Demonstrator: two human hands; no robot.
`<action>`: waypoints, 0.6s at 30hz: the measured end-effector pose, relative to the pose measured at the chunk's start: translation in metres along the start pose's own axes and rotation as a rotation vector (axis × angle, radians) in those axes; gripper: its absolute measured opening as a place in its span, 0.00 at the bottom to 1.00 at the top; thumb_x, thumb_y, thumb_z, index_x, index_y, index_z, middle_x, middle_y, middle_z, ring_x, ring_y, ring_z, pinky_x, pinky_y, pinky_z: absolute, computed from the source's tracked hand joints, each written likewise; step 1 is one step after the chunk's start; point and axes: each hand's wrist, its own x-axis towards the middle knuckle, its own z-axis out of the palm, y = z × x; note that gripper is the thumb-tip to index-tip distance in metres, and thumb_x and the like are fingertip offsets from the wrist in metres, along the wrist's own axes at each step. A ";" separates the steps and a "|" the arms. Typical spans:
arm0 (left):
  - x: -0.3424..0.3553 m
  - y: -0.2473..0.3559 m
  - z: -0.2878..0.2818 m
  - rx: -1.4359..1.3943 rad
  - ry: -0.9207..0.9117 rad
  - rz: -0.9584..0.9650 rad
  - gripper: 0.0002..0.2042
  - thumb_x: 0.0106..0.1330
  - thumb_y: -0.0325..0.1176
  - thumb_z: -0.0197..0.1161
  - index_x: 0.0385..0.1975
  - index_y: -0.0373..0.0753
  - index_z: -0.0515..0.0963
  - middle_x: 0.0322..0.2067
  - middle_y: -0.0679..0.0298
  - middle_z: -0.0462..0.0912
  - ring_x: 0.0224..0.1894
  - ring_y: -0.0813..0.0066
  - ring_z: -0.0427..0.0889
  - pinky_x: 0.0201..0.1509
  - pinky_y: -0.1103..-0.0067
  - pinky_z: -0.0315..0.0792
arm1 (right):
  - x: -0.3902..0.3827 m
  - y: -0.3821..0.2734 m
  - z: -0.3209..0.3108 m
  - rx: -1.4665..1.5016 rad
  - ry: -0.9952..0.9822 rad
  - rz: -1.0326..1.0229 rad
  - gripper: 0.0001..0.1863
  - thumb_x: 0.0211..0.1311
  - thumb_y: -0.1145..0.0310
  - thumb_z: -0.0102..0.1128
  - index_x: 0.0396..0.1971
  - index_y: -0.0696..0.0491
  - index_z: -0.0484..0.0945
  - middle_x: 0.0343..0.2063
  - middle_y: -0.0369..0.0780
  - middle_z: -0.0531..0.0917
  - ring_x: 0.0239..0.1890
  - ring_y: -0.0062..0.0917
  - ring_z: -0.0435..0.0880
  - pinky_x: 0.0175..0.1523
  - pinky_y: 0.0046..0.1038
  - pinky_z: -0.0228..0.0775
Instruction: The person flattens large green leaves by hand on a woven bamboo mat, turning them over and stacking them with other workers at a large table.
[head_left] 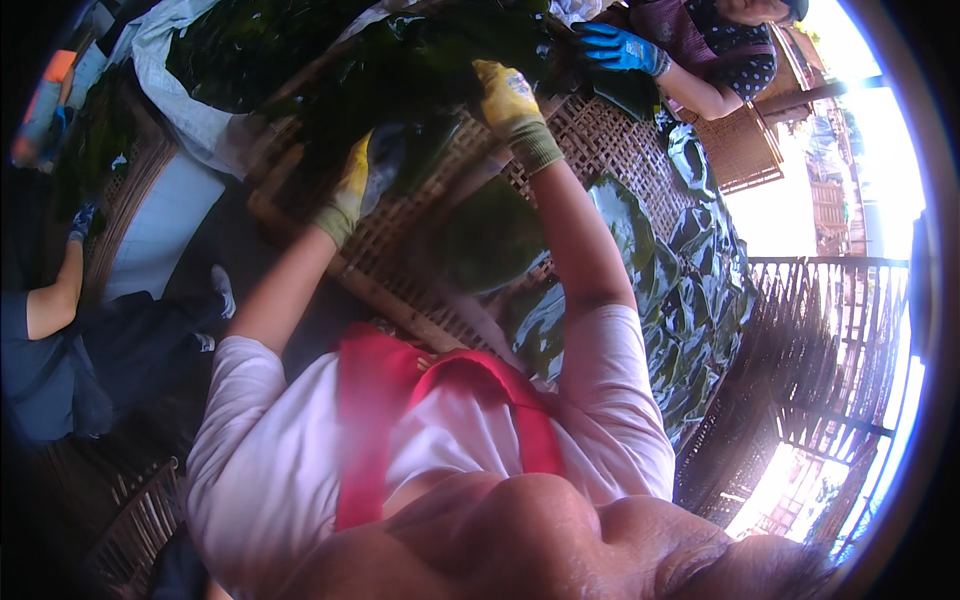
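My right hand [508, 98], in a yellow glove with an olive cuff, is closed at the edge of a pile of dark green, glossy leaves [400, 60]. It seems to grip a leaf there, though the fingertips are partly lost against the dark pile. Lower and to the left is my left hand [362, 188], gloved in yellow and grey and blurred. A dark leaf [425, 150] lies beside it; whether the fingers hold it is unclear. Under both arms stretches a woven bamboo tray [400, 235], with one broad leaf [490, 235] lying on it.
Shiny wet leaves [690, 310] overlap along the tray's right side. A co-worker's blue-gloved hand [622, 48] rests over leaves at the far right. Another person's gloved hand [82, 222] is at the left, near a second leaf pile. A slatted bamboo fence [810, 340] stands at right.
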 end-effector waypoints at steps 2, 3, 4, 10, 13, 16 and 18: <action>0.010 0.002 -0.005 0.047 0.056 0.153 0.21 0.61 0.18 0.58 0.56 0.32 0.68 0.52 0.60 0.74 0.54 0.73 0.74 0.60 0.79 0.67 | 0.004 -0.010 -0.034 0.023 0.065 -0.096 0.23 0.51 0.80 0.47 0.50 0.59 0.75 0.46 0.49 0.80 0.51 0.41 0.78 0.57 0.32 0.70; 0.022 -0.002 -0.015 0.350 0.095 0.396 0.22 0.61 0.18 0.58 0.57 0.32 0.67 0.53 0.59 0.74 0.54 0.72 0.74 0.61 0.78 0.67 | 0.005 -0.021 -0.051 0.091 0.103 -0.111 0.19 0.56 0.77 0.50 0.49 0.59 0.76 0.45 0.49 0.81 0.49 0.41 0.79 0.53 0.31 0.71; 0.025 0.012 -0.012 0.547 0.111 0.550 0.23 0.60 0.18 0.59 0.58 0.32 0.67 0.53 0.59 0.74 0.55 0.71 0.74 0.62 0.77 0.66 | 0.005 -0.034 -0.068 0.109 0.062 -0.149 0.17 0.58 0.75 0.51 0.48 0.59 0.77 0.43 0.49 0.82 0.48 0.41 0.80 0.51 0.31 0.72; 0.054 0.123 0.014 0.530 -0.438 0.411 0.26 0.60 0.18 0.58 0.60 0.33 0.63 0.56 0.59 0.72 0.58 0.72 0.71 0.65 0.75 0.64 | -0.002 -0.060 -0.110 0.202 -0.008 -0.348 0.14 0.61 0.67 0.57 0.44 0.59 0.77 0.34 0.47 0.84 0.38 0.38 0.82 0.43 0.29 0.74; 0.072 0.120 0.000 0.358 -0.526 0.242 0.22 0.63 0.21 0.56 0.59 0.33 0.66 0.55 0.60 0.74 0.57 0.73 0.73 0.64 0.76 0.65 | -0.013 -0.055 -0.104 0.180 0.101 -0.269 0.15 0.61 0.68 0.58 0.45 0.59 0.77 0.36 0.46 0.83 0.37 0.35 0.82 0.44 0.28 0.74; 0.062 0.134 0.011 0.498 -0.622 0.316 0.19 0.65 0.23 0.55 0.57 0.33 0.67 0.53 0.61 0.76 0.55 0.74 0.74 0.62 0.77 0.67 | -0.032 -0.067 -0.104 0.220 0.150 -0.313 0.18 0.59 0.70 0.58 0.49 0.59 0.74 0.43 0.46 0.81 0.42 0.32 0.82 0.48 0.28 0.73; 0.062 0.127 0.010 0.397 -0.687 0.260 0.19 0.66 0.25 0.56 0.57 0.34 0.68 0.52 0.61 0.76 0.54 0.73 0.75 0.61 0.78 0.68 | -0.046 -0.049 -0.070 -0.159 0.236 -0.458 0.19 0.63 0.71 0.54 0.53 0.60 0.71 0.47 0.45 0.80 0.49 0.31 0.79 0.55 0.27 0.70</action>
